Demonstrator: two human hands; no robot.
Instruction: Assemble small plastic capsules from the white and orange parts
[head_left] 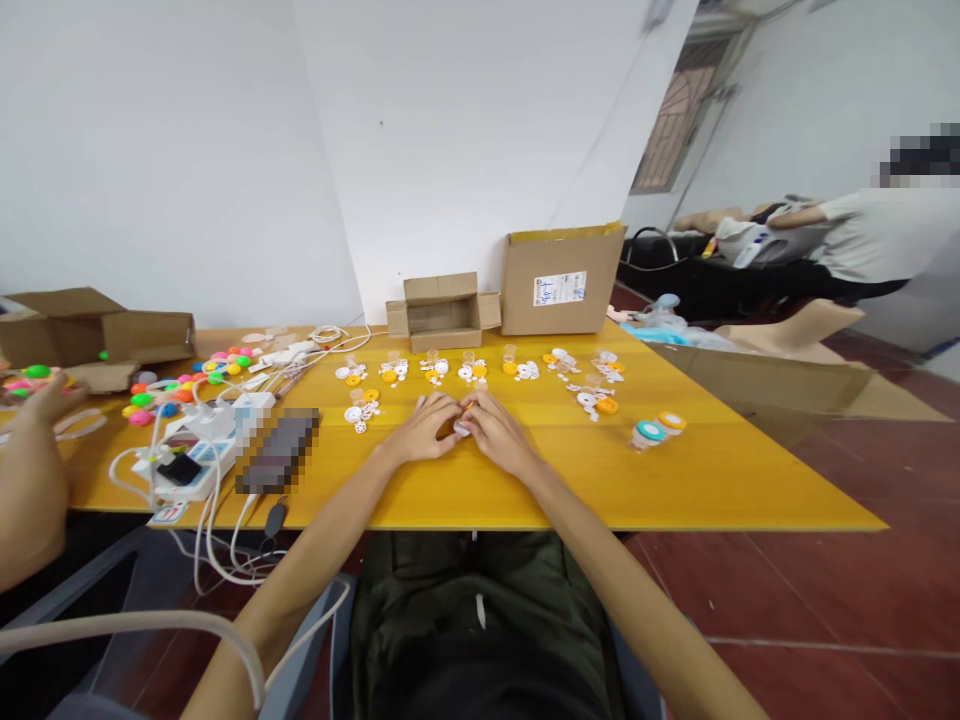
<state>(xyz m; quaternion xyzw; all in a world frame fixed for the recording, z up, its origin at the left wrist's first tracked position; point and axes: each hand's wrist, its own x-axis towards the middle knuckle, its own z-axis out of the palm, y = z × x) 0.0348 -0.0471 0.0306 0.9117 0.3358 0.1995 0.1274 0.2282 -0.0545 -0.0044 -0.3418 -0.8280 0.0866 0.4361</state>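
My left hand [427, 430] and my right hand [495, 432] meet over the table near its front. Their fingers are closed around a small white and orange plastic part [462, 428], mostly covered by the fingertips. Beyond them runs a row of small piles: white gear-like discs [441, 367], orange round caps [389, 377] and clear plastic cups [510, 353]. A further pile with white discs [352, 414] lies to the left of my left hand. Two capped clear containers stand to the right, one with a teal lid [649, 431], one with an orange lid [672, 421].
On the yellow table [480, 495] are an open small carton [444, 338], a larger cardboard box [559, 285], a power strip [217, 450] with cables and a phone [279, 450]. Another person's hand [37, 430] is at left near colourful balls [142, 400]. A person [870, 235] sits at far right.
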